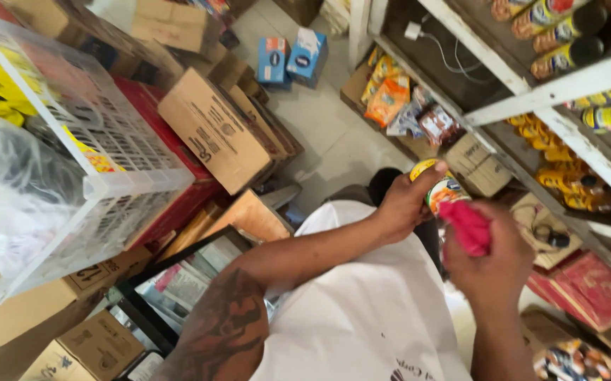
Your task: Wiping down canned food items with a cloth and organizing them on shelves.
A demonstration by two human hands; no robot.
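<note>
My right hand (492, 257), nearest the camera: closed around a bunched pink cloth (466, 226), which presses against the can. My left hand (403, 204): fingers wrapped round a can (441, 189) with yellow lid and orange label, held tilted before the white shelf (566, 85). Shelf stock: similar yellow cans (566, 180).

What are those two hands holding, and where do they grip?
Left hand grips a can near its top; right hand holds a pink cloth bunched against its side.
</note>
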